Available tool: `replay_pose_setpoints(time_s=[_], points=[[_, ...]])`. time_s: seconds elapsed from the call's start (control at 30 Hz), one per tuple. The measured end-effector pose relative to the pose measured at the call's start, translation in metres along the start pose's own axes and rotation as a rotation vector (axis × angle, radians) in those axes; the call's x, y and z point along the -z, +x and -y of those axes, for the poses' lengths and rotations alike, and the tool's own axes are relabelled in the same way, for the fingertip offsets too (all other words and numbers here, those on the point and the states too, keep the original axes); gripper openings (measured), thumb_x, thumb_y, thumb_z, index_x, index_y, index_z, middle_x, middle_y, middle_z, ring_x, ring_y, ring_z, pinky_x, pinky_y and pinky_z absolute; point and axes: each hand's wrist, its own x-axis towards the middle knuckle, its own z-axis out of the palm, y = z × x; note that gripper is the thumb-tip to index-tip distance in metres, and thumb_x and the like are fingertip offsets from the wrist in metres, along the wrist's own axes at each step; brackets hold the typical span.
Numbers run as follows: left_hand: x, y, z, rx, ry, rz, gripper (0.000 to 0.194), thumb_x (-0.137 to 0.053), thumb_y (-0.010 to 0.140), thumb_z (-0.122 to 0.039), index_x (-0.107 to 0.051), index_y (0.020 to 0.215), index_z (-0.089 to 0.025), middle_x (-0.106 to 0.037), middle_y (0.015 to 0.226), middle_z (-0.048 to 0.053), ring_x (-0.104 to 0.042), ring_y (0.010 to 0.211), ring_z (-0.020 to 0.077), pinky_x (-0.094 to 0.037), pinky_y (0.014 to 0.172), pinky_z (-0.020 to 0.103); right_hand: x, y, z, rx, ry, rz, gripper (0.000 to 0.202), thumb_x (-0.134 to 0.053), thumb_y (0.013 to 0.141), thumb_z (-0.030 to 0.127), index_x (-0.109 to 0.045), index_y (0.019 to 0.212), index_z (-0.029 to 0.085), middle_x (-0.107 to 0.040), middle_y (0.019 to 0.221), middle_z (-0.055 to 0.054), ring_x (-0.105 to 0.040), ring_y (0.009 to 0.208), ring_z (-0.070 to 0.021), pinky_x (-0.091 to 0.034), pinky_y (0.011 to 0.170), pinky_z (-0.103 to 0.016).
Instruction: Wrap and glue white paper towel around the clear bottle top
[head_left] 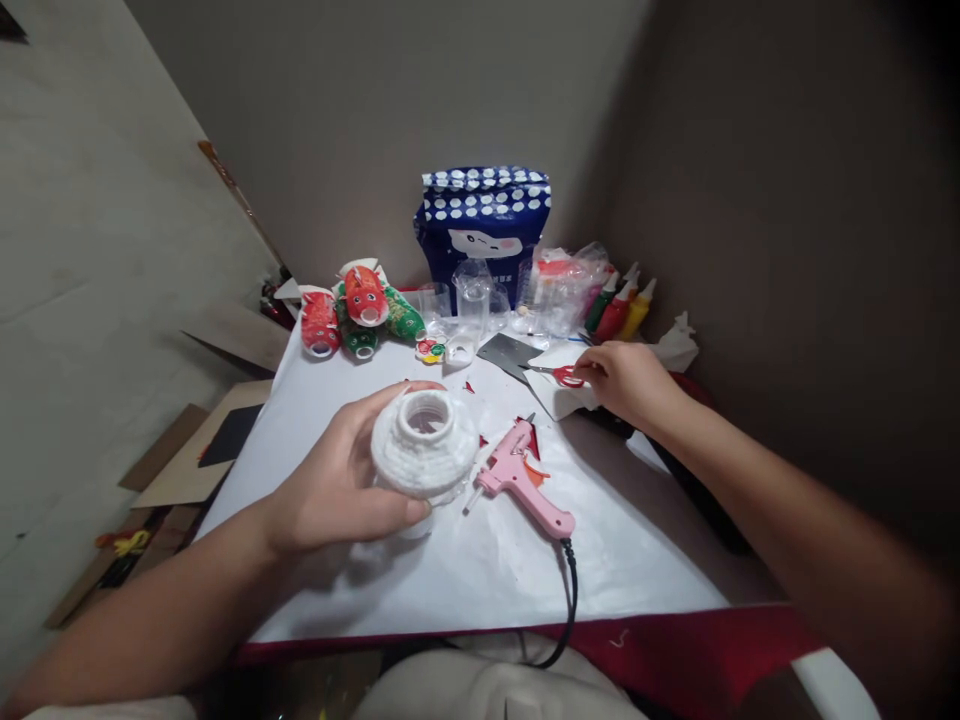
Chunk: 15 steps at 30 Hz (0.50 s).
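Note:
My left hand (pixel 345 470) is wrapped around a plastic bottle wound with white cord (pixel 424 465), its round open mouth tilted up towards me. Over at the right side of the table, my right hand (pixel 622 378) has its fingers closed on the red handles of a pair of scissors (pixel 568 376). The blades point left, above white paper (pixel 555 398) and a dark grey sheet (pixel 510 355). Between my hands lies a pink hot glue gun (pixel 525 480), its nozzle pointing away from me. Small red scraps (pixel 469 387) lie near it.
Red and green fish figures (pixel 365 297) stand at the back left. A dark blue bag (pixel 484 220) is at the back, with clear plastic pieces (pixel 472 300) before it and paint bottles (pixel 622 310) to its right. The glue gun's black cord (pixel 572 590) hangs over the front edge.

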Motion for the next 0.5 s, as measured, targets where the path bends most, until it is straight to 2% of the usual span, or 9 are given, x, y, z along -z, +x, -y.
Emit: replay_pose_setpoints(time_s=[0.07,0.17,0.37,0.5], points=[[0.003,0.002,0.004,0.019,-0.083,-0.002,0.055,-0.077,0.056,-0.024,-0.064,0.109,-0.020,-0.070,0.092,0.007,-0.066,0.077,0.0250,-0.050,0.062,0.030,-0.009,0.010,-0.006,-0.068,-0.083,0.076,0.019,-0.059,0.094,0.026,-0.068,0.104,0.013,-0.068,0.106,-0.013,-0.066,0.096,-0.0240,-0.053,0.083,-0.037],[0.007,0.004,0.011,0.022,-0.164,-0.002,0.054,-0.075,0.054,-0.022,-0.064,0.107,-0.020,-0.070,0.088,0.007,-0.065,0.073,0.0242,-0.048,0.059,0.030,-0.017,0.016,-0.006,-0.123,-0.162,0.173,0.032,-0.059,0.095,0.033,-0.058,0.122,0.016,-0.060,0.123,-0.010,-0.063,0.103,-0.0218,-0.055,0.086,-0.042],[0.011,0.010,0.017,0.016,-0.249,-0.023,0.054,-0.066,0.049,-0.014,-0.067,0.104,-0.019,-0.071,0.084,0.006,-0.063,0.070,0.0231,-0.045,0.057,0.029,-0.017,0.029,-0.004,-0.168,-0.217,0.273,0.032,-0.060,0.094,0.032,-0.058,0.122,0.016,-0.061,0.124,-0.010,-0.063,0.104,-0.0226,-0.055,0.087,-0.042],[0.014,0.011,0.017,0.036,-0.215,0.002,0.055,-0.071,0.048,-0.018,-0.066,0.103,-0.018,-0.068,0.084,0.006,-0.062,0.072,0.0236,-0.046,0.059,0.030,-0.012,0.033,-0.007,-0.154,-0.170,0.243,0.030,-0.059,0.095,0.033,-0.059,0.121,0.017,-0.062,0.121,-0.009,-0.064,0.101,-0.0213,-0.055,0.085,-0.042]])
